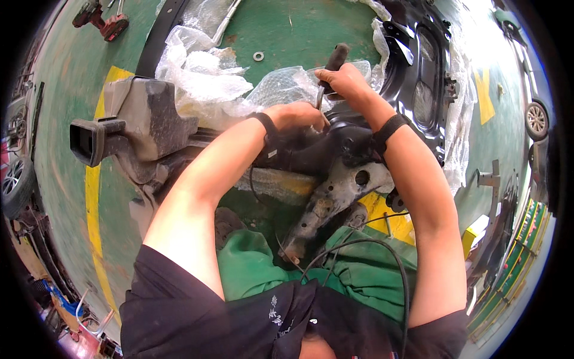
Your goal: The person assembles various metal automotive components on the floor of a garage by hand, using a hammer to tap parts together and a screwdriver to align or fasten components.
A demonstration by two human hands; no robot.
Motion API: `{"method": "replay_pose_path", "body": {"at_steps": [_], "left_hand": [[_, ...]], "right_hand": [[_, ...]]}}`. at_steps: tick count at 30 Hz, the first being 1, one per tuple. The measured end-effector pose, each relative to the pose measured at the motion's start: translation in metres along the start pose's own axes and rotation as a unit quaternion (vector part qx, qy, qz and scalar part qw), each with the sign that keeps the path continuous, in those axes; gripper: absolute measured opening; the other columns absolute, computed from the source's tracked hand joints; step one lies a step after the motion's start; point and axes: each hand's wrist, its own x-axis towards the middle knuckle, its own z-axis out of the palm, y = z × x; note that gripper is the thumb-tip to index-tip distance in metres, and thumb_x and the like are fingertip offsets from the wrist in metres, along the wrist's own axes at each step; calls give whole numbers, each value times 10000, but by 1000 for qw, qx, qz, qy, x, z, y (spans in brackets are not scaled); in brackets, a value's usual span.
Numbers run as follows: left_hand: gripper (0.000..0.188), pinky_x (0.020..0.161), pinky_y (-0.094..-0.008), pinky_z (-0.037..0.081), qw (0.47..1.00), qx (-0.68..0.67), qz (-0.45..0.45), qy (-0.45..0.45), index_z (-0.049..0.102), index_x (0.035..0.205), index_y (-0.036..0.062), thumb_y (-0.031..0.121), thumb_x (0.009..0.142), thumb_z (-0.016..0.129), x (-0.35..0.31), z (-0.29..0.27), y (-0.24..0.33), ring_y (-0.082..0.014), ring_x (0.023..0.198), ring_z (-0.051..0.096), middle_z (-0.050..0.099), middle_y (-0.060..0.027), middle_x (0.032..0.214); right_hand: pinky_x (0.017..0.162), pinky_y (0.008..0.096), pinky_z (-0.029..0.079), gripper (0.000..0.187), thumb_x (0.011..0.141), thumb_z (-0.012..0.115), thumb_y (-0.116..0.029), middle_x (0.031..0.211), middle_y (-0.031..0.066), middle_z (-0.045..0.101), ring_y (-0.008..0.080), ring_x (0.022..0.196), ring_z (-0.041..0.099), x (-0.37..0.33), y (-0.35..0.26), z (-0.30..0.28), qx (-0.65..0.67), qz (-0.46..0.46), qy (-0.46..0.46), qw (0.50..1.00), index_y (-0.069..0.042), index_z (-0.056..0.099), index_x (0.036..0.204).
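Observation:
My right hand [348, 84] is wrapped round the handle of a dark-handled tool [336, 58] with a slim metal shaft, like a screwdriver. The shaft runs down from the fist to my left hand [299, 115], whose fingers are curled closed beside its lower end. What those fingers grip is hidden. Both hands are over a dusty black car part [305, 152], long and moulded, lying across in front of my knees. A glossy black metal frame [426, 78] lies against its right end. Below the black part, a worn metal bracket [326, 203] with round holes slants toward me.
Bubble wrap [206, 78] lies behind the part, near a metal washer [258, 56] on the green floor. At left are a dusty box-shaped duct [143, 110] and, farther off, a red cordless power tool [106, 23]. A black cable [382, 244] loops over my lap.

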Motion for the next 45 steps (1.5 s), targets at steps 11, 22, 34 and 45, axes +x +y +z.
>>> {"method": "replay_pose_path", "body": {"at_steps": [11,22,34,45], "left_hand": [[399,1010,-335,443,993,94,57,-44,738,1152,41,122,761,739,17,-4,-12,-235,1136,630,727,-100,1160],[412,936,-390,497,978,180,29,103,681,1175,40,198,796,727,10,7,-3,-297,1071,668,722,-161,1129],[447,954,-406,520,948,263,86,159,678,1196,31,210,797,776,-20,1,0,-338,1093,683,726,-182,1137],[327,823,-526,528,919,312,159,183,635,1076,0,216,851,735,-54,18,-15,-464,970,654,689,-273,945]], "right_hand": [[621,412,534,535,892,707,-456,619,179,673,304,628,714,-2,24,15,-242,-167,175,940,54,718,732],[742,435,558,477,861,705,-426,721,213,710,341,766,736,24,32,-1,-159,-79,99,979,33,719,730],[680,314,510,298,815,794,-248,796,58,683,164,734,644,4,-2,-5,237,-51,11,970,22,695,893],[690,330,527,347,872,740,-335,765,100,703,190,711,662,-79,-11,7,-59,-245,27,967,3,666,907]]}}
